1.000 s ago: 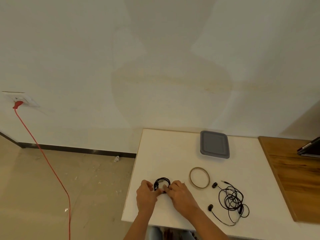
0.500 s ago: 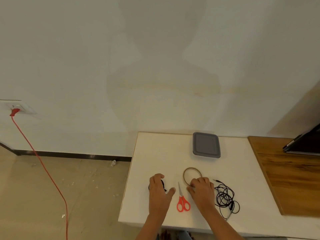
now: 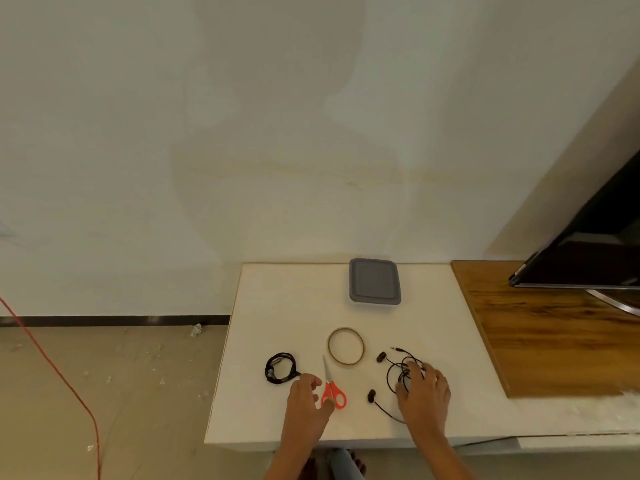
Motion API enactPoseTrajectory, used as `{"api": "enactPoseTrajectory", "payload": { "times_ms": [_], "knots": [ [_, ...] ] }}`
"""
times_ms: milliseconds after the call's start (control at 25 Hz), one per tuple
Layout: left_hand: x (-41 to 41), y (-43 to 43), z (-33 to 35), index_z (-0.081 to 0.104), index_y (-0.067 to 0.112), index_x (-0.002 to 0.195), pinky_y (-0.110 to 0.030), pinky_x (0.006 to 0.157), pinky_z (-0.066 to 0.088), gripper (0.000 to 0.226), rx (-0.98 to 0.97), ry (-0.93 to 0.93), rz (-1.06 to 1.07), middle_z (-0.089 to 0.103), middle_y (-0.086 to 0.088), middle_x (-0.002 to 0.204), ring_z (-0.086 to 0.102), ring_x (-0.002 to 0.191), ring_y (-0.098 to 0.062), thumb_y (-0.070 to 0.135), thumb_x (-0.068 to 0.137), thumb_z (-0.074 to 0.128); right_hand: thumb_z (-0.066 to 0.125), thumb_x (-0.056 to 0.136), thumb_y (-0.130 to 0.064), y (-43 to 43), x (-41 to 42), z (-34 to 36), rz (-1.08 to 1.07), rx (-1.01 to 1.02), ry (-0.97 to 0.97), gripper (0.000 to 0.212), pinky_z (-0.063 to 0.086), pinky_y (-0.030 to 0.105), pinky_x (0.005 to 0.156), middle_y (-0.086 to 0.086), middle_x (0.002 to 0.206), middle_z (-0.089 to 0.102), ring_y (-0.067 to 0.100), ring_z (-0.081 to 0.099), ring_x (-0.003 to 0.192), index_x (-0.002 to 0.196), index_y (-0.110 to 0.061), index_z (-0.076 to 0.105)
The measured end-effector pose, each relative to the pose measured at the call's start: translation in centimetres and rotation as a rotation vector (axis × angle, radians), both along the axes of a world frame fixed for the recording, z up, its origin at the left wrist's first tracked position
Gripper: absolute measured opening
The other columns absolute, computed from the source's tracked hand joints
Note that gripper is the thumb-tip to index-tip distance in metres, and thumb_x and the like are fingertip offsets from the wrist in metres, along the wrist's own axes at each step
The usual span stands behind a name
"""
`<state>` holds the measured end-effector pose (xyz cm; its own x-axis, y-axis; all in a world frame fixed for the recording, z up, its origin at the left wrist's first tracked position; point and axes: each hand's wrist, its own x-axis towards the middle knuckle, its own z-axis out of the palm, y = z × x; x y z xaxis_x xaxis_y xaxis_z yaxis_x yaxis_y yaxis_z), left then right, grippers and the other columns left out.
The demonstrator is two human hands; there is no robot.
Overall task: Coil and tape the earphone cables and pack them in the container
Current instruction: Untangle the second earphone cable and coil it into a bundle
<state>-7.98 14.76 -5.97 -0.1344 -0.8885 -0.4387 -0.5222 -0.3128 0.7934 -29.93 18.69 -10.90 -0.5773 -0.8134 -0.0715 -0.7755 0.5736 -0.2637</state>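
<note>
Found right hand point(image 3: 424, 393) spread over loose earphone point(image 3: 398, 370), lower right of table point(image 3: 277, 306). Found left hand point(image 3: 306, 396) loosely curled, thumb against scissors point(image 3: 333, 391) handle; cannot tell if gripping. Noted coiled earphone point(image 3: 280, 368) just left of that hand, tape point(image 3: 345, 346) at table centre, lidded container point(image 3: 374, 281) above it.

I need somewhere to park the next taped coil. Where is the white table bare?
Bare: the far-left corner of the table, bordered by container and coil; and the right strip between loose earphone and wooden top. Crowded: the near row: coil, scissors, tape ring, loose earphone, left hand, right hand.
</note>
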Motion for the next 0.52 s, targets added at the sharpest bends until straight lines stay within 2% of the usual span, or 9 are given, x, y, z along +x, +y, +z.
{"api": "enactPoseTrajectory", "payload": {
  "times_ms": [40,120,240,360,400,480,520],
  "knots": [
    [-0.1,0.0,0.4,0.049,0.021,0.106,-0.014,0.072,0.043,0.031,-0.003,0.004,-0.006,0.050,0.003,0.112,0.055,0.100,-0.014,0.021,0.082,0.069,0.074,0.077,-0.021,0.5,-0.5,0.5,-0.033,0.014,-0.045,0.034,0.053,0.043,0.082,0.011,0.107,0.066,0.030,0.061,0.099,0.110,-0.015,0.063],
    [-0.4,0.0,1.8,0.050,0.024,0.104,-0.014,0.074,0.044,0.029,-0.034,0.044,-0.027,0.053,0.005,0.112,0.057,0.100,-0.012,0.019,0.082,0.069,0.062,0.088,-0.015,0.7,-1.0,2.5,-0.091,-0.108,-0.215,0.012,0.056,0.034,0.071,0.005,0.093,0.066,0.020,0.063,0.083,0.099,-0.020,0.058],
    [-1.0,-0.4,5.2,0.049,0.040,0.108,-0.008,0.084,0.042,0.036,-0.145,0.165,-0.145,0.054,0.015,0.121,0.053,0.111,-0.003,0.024,0.083,0.069,0.061,0.088,-0.005,0.3,-0.8,7.5,-0.029,-0.348,-0.507,0.018,0.057,0.026,0.069,-0.001,0.085,0.067,0.017,0.067,0.079,0.089,-0.022,0.058],
    [-2.2,-1.1,10.0,0.048,0.043,0.127,-0.006,0.093,0.033,0.054,-0.216,0.234,-0.345,0.048,0.029,0.130,0.042,0.120,0.013,0.041,0.079,0.071,0.065,0.085,-0.002,0.3,1.4,14.8,0.159,-0.415,-0.803,0.015,0.057,0.023,0.064,-0.003,0.075,0.072,0.018,0.069,0.067,0.088,-0.017,0.064],
    [-2.5,-1.4,11.6,0.052,0.041,0.125,-0.007,0.092,0.035,0.050,-0.239,0.222,-0.393,0.054,0.028,0.125,0.046,0.115,0.013,0.043,0.078,0.071,0.064,0.086,-0.002,0.4,2.3,17.1,0.216,-0.428,-0.848,0.014,0.057,0.021,0.063,-0.003,0.075,0.072,0.018,0.069,0.066,0.087,-0.015,0.066],
    [-2.6,-1.5,14.8,0.064,0.033,0.101,-0.012,0.083,0.044,0.018,-0.305,0.237,-0.422,0.069,0.017,0.098,0.061,0.093,0.007,0.035,0.084,0.068,0.062,0.088,-0.006,0.9,3.5,21.1,0.225,-0.558,-0.844,0.012,0.056,0.020,0.066,-0.003,0.076,0.073,0.015,0.070,0.069,0.085,-0.016,0.067],
    [-2.4,-1.5,16.0,0.066,0.029,0.089,-0.016,0.079,0.048,0.002,-0.304,0.279,-0.397,0.070,0.013,0.084,0.064,0.082,0.004,0.028,0.087,0.065,0.061,0.088,-0.008,1.0,3.8,22.5,0.171,-0.652,-0.842,0.011,0.057,0.021,0.067,-0.001,0.077,0.073,0.014,0.070,0.071,0.085,-0.016,0.068]
  ]
}}
